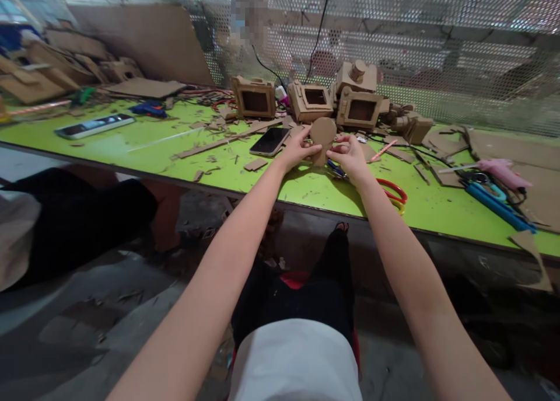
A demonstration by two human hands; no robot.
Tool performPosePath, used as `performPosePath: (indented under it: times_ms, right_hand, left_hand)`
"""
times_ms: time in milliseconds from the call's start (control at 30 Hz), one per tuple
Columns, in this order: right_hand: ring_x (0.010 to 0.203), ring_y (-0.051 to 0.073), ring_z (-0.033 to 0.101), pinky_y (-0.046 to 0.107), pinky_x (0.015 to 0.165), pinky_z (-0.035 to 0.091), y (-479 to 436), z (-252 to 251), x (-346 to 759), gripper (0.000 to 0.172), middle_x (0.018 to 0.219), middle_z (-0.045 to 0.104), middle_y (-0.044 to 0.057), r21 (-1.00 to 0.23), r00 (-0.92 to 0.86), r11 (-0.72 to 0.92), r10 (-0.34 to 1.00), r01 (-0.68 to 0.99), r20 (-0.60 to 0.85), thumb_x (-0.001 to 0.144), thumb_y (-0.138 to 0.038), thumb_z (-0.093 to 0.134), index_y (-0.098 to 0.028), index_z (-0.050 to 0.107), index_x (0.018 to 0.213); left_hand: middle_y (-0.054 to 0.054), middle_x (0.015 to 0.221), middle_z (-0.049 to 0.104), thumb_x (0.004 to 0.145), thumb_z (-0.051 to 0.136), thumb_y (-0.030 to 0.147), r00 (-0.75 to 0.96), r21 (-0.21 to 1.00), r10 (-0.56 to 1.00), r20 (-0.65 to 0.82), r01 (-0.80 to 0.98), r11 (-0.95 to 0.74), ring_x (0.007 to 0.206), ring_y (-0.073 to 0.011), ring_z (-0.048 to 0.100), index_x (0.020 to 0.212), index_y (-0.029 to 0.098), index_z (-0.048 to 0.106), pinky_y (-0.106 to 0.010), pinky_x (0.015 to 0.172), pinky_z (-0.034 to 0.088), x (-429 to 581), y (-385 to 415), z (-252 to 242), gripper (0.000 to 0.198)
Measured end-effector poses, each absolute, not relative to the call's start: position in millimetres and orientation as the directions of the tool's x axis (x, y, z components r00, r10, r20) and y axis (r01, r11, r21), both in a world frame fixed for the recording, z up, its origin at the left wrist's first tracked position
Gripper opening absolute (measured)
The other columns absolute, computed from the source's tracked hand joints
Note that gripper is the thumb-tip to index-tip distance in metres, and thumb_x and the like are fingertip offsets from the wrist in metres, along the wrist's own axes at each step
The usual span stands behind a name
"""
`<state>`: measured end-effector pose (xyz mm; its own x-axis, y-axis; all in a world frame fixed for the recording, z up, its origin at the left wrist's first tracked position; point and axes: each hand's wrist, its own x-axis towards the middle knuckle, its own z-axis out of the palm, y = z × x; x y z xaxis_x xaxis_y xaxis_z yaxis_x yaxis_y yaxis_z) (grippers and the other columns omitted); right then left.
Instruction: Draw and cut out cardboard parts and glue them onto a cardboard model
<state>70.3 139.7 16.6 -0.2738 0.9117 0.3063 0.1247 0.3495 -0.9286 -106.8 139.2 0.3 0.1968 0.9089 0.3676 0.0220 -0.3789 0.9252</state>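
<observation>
A round cardboard disc (322,131) stands upright over the table's front half, a narrower cardboard strip showing below it. My left hand (301,149) pinches the disc's left side, thumb across its lower part. From the right, the fingertips of my right hand (350,157) are closed on its lower edge. Just left of my left hand lies a black-screened phone (270,141). A blue-handled tool (336,168) is partly hidden under my right hand. Red and yellow tool handles (396,195) show beside my right forearm.
Several cardboard box models (359,108) line the back of the green table (210,167). On the right are a pink glue gun (502,172) and a blue cutter (499,207). A blue glue gun (149,108) lies left. Cardboard scraps are scattered about. Another person's leg (161,208) shows at left.
</observation>
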Motion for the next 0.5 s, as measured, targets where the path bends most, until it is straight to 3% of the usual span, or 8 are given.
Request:
performPosePath:
  times_ms: [300, 500]
  right_hand:
    - [0.076, 0.013, 0.059, 0.033, 0.077, 0.049, 141.4, 15.7, 72.1, 0.04, 0.071, 0.052, -0.007, -0.911, -0.322, 0.381, 0.892, 0.156, 0.318, 0.068, -0.019, 0.066, -0.025, 0.03, 0.081]
    - [0.083, 0.016, 0.059, 0.034, 0.078, 0.049, 136.4, 16.2, 69.2, 0.031, 0.079, 0.052, -0.004, -0.829, -0.355, 0.442, 0.878, 0.342, 0.321, 0.074, -0.011, 0.055, -0.025, 0.034, 0.093]
  left_hand:
    - [-0.012, 0.117, 0.068, 0.068, 0.078, 0.048, 0.217, 0.962, 0.941, 0.259, 0.032, -0.272, 0.1, -0.0271, 0.068, 0.137, 0.025, 0.046, -0.038, 0.081, 0.056, -110.0, 137.8, -1.6, 0.079]
    - [-0.012, 0.119, 0.066, 0.071, 0.074, 0.033, 0.239, 0.972, 0.944, 0.227, 0.006, -0.235, 0.1, -0.0248, 0.068, 0.139, 0.024, 0.043, -0.037, 0.08, 0.056, -107.8, 138.4, -3.2, 0.075]
